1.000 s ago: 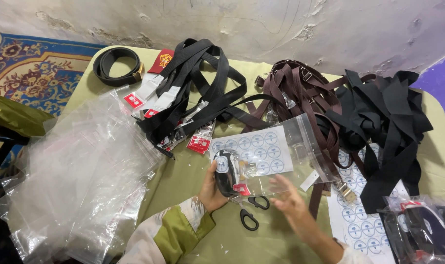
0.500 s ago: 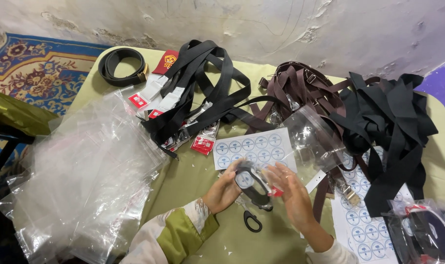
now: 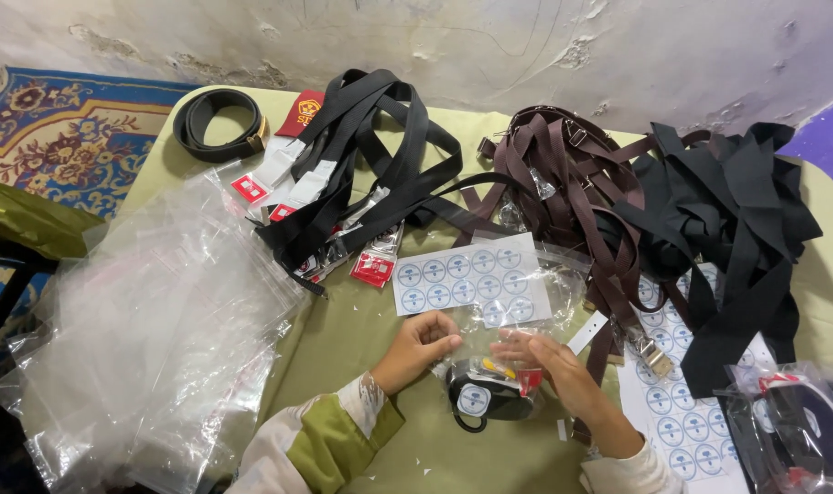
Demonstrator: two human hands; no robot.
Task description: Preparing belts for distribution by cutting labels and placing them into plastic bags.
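Olive-green table (image 3: 361,338) fills most of frame. Whitewashed wall (image 3: 526,46) along top edge, cracked and peeling. Patterned blue-and-red rug (image 3: 59,137) on floor, upper left. Purple surface (image 3: 832,151) at right edge. Light even, diffuse.

Glossy clear plastic bags (image 3: 151,357), matt woven straps (image 3: 380,155), smooth paper sticker sheet (image 3: 471,282).

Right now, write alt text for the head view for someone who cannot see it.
Two hands, left hand and right hand, hold a clear bag with a rolled black belt in it over a green table. Beside them lie a sticker sheet, heaps of black straps and brown straps, and a pile of empty clear bags.
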